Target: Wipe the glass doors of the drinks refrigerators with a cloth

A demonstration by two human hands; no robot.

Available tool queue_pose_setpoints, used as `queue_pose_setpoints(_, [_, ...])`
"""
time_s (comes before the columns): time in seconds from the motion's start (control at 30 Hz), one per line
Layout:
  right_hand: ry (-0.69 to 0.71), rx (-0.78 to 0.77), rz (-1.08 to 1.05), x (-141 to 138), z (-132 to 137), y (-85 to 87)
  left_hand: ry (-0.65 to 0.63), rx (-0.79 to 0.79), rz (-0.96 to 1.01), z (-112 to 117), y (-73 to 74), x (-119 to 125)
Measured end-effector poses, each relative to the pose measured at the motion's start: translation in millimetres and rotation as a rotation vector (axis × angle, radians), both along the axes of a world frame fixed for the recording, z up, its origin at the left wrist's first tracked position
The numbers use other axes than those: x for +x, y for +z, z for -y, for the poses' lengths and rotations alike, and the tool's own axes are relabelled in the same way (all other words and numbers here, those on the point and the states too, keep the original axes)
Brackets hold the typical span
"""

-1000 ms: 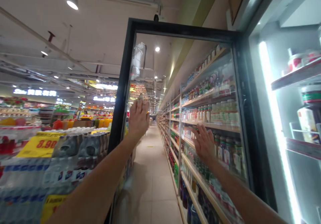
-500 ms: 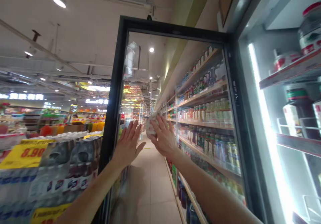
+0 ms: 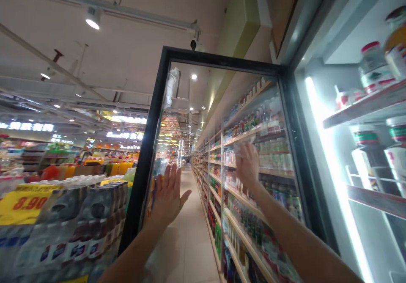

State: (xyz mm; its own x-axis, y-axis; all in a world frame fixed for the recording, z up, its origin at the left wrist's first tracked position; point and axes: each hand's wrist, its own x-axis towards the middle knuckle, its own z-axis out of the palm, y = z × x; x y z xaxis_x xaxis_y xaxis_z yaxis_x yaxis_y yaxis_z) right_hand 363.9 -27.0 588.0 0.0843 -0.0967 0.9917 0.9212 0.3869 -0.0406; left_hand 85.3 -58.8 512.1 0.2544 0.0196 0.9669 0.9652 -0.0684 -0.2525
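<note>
Tall clear-glass, black-framed door [image 3: 209,118], swung open; bottom cut off. Left hand [image 3: 168,194] open, empty, flat near its left edge. Right hand [image 3: 248,164] blurred, pale crumpled cloth [image 3: 240,151] at fingers, right half of glass, mostly hidden; grip unclear.

The number 8.90 stands in red digits on a yellow price card [image 3: 30,202] at the top edge of the bottle stack [image 3: 71,223]. On the far lit sign [image 3: 30,126] white characters glow, too blurred to make out; those on a second lit sign [image 3: 125,136] blur as well. The labels [image 3: 69,250] on the stacked bottles show coloured print too smeared to read.
</note>
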Motion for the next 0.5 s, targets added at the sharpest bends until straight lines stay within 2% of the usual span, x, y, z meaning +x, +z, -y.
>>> queue_pose_setpoints(0.07, [-0.011, -0.004, 0.311, -46, 4, -7.0, -0.014, 0.007, 0.011, -2, -0.7, 2])
queue_pose_setpoints(0.13, [-0.037, -0.021, 0.472, -61, 6, -11.8, -0.022, -0.004, 0.016, -3, -0.8, 3])
queue_pose_setpoints(0.2, [-0.079, -0.039, 0.409, -32, 4, -13.9, -0.022, -0.024, 0.032, -2, -1.1, 4])
queue_pose_setpoints(0.3, [-0.153, -0.036, -0.007, 53, -6, -12.6, -0.007, -0.042, 0.073, -1, -1.7, 9])
queue_pose_setpoints(0.37, [-0.159, 0.034, -0.283, 87, -14, -11.4, 0.012, -0.05, 0.098, -1, -1.4, 14])
queue_pose_setpoints(0.43, [-0.142, 0.063, -0.322, 78, -15, -15.3, 0.029, -0.055, 0.113, -1, -1.3, 18])
queue_pose_setpoints(0.5, [-0.131, 0.036, -0.103, 34, -11, -26.4, 0.046, -0.059, 0.123, 0, -3.6, 20])
